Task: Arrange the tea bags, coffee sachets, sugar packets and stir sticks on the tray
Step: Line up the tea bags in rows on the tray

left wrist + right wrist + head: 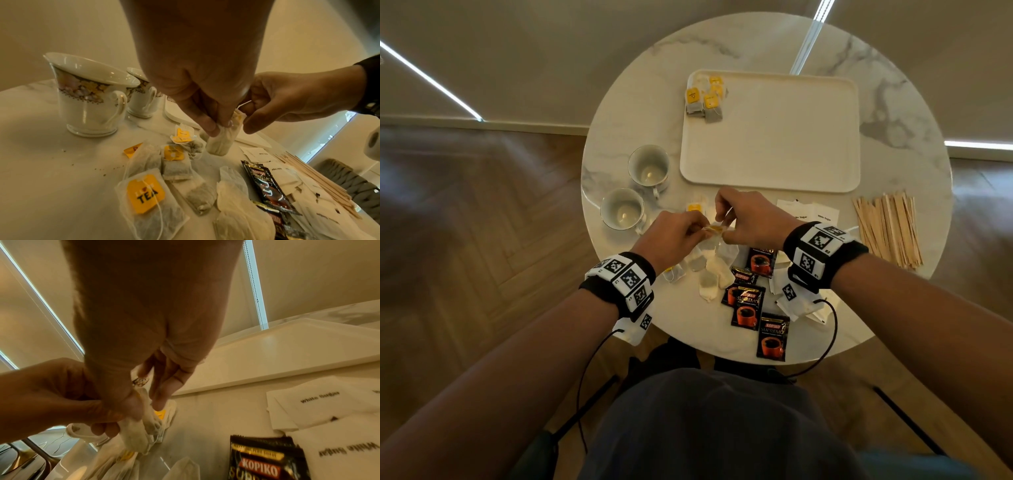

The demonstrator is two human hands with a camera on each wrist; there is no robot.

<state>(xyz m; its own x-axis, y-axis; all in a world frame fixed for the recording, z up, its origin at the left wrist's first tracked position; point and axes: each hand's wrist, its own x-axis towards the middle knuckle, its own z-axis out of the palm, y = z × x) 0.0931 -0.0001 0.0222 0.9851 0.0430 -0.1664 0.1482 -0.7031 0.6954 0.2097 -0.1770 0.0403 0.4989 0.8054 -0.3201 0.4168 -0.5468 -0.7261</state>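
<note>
Both hands meet above the table just in front of the tray (770, 181). My left hand (681, 233) pinches a white tea bag (221, 141) at its top, and the bag hangs below the fingers. My right hand (736, 219) pinches the same tea bag (144, 421) beside it. Several loose tea bags (707, 274) with yellow tags lie on the table under the hands. A few tea bags (703, 99) lie in the tray's far left corner. Black coffee sachets (748, 305), white sugar packets (808, 212) and wooden stir sticks (887, 226) lie on the table.
Two empty teacups (649, 169) (622, 209) stand at the left of the round marble table (893, 102). Most of the tray floor is bare. More white packets (801, 305) lie under my right wrist. Tea crumbs (96, 167) dot the table.
</note>
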